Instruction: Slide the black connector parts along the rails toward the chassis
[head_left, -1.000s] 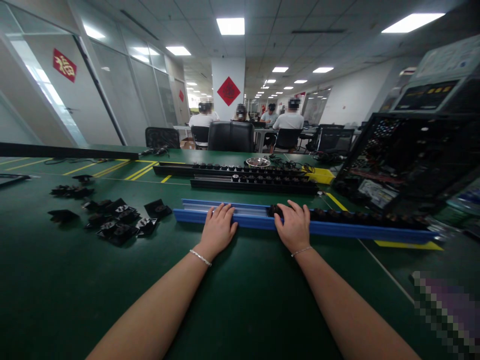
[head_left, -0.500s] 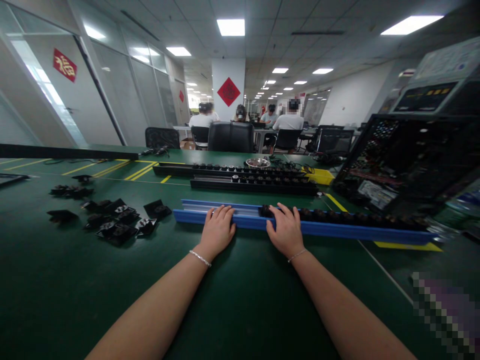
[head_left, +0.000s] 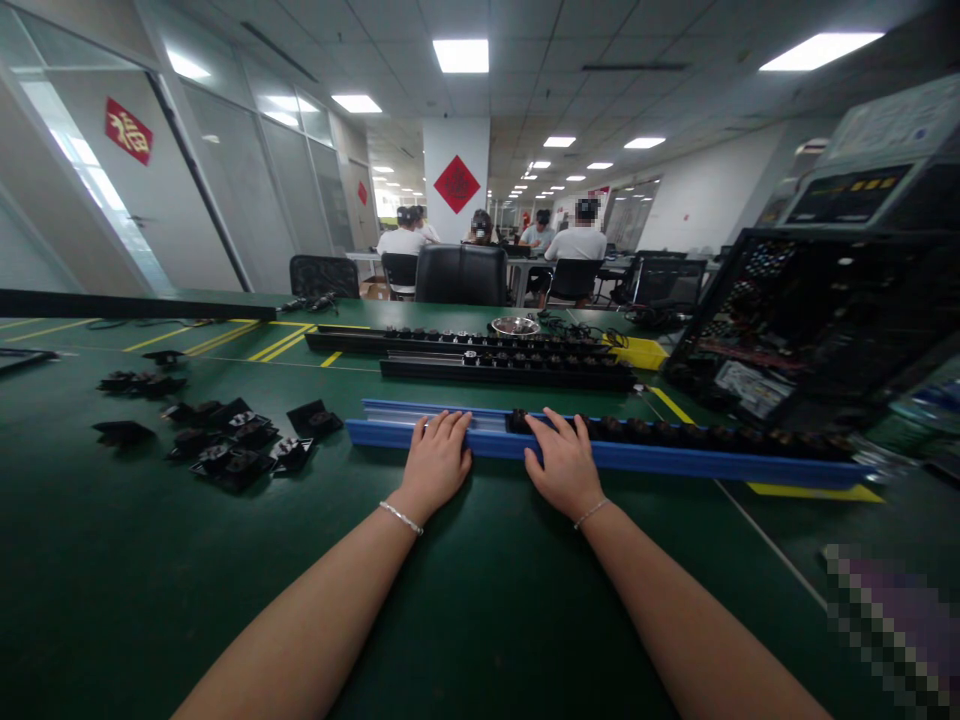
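Observation:
A long blue channel rail lies across the green table in front of me. My left hand grips its front wall near the left end, fingers curled over the wall and thumb at the near side. Farther right, my right hand reaches over the same wall. Its fingertips rest at the leftmost black part of a row seated in the channel, and its thumb is by the front wall. Between my hands the channel floor shows bare. The row of black parts runs on toward the rail's right end.
Loose black square pieces lie in a pile at left. Behind the blue rail are black rails with similar parts, a round metal dish and a yellow tray. An open computer case stands at right. Several people sit farther back.
My right hand has slid slightly left along the rail, and the leftmost black part has shifted left with it. My left hand and the rail stay in place.

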